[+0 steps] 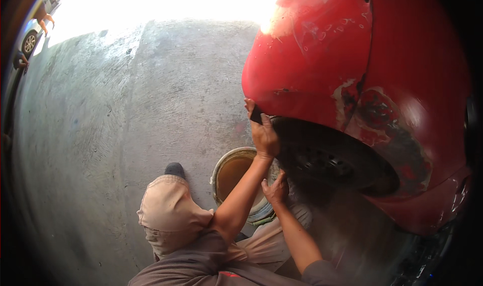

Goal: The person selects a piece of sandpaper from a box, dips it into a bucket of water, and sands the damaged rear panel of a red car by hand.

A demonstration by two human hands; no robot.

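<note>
A red car body panel (302, 64) curves above a dark wheel (332, 157) at the right. My left hand (265, 135) is up at the panel's lower edge, just over the front of the wheel. Between its thumb and fingers is a small dark flat piece, like sandpaper or a sanding pad (256, 115), held against the red edge. Below it, my right hand (276, 189) hovers by the bucket's right side near the tyre, thumb and fingers apart and nothing visible in it. A bucket (215, 178) of brownish water stands between my legs, partly hidden by my left forearm.
Bare, scraped patches (397, 130) mark the paint around the wheel arch. Grey concrete floor (100, 135) spreads to the left, with bright glare beyond. Another car's wheel (29, 42) and parts of other people show at the far left. My bent knee (173, 203) is beside the bucket.
</note>
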